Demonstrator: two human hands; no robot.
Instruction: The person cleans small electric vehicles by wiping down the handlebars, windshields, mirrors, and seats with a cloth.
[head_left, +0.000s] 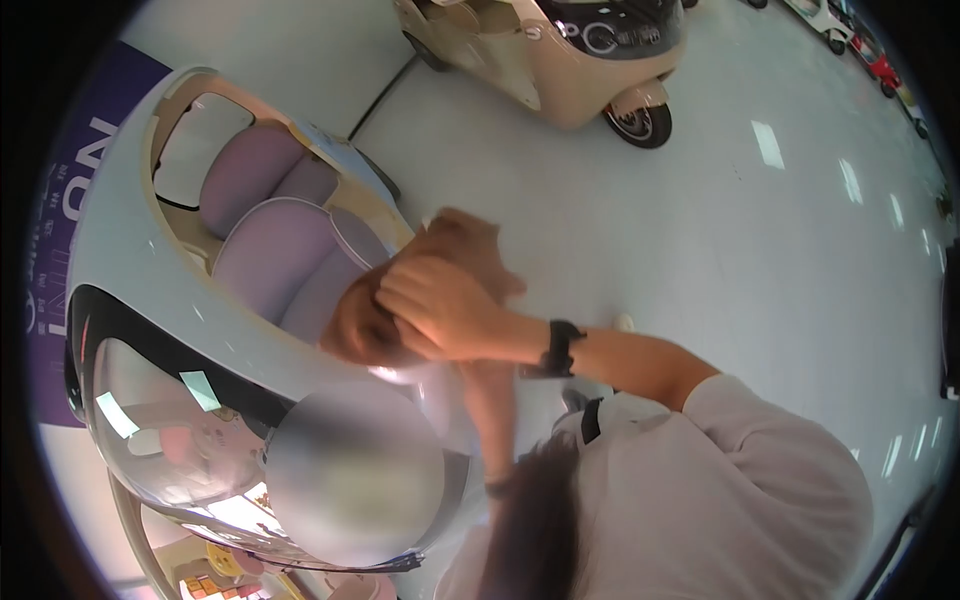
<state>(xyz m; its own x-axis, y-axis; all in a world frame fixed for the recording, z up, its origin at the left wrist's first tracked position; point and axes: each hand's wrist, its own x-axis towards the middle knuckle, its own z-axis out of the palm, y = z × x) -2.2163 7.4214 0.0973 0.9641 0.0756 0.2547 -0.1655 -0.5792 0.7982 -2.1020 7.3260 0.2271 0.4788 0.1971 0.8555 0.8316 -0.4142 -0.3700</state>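
Note:
A crumpled brown cloth [370, 310] is bunched up in front of me, blurred by motion. My right hand [430, 305], with a black watch on its wrist, has its fingers curled into this cloth. From below, my left forearm [487, 410] reaches up toward the same spot. My left hand itself is hidden behind the right wrist and the cloth, so its fingers do not show. Both arms are beside the open side of a small pale blue vehicle [150, 235]. Inside it are purple padded seats [275, 245], close to the cloth.
A beige three-wheeled vehicle [570, 85] stands on the shiny grey floor [760, 260]. A blurred pale round shape [355, 475] covers part of the blue vehicle's front, near its windshield [165, 430]. A purple sign [95, 130] is behind it. Small scooters [875, 65] stand far off.

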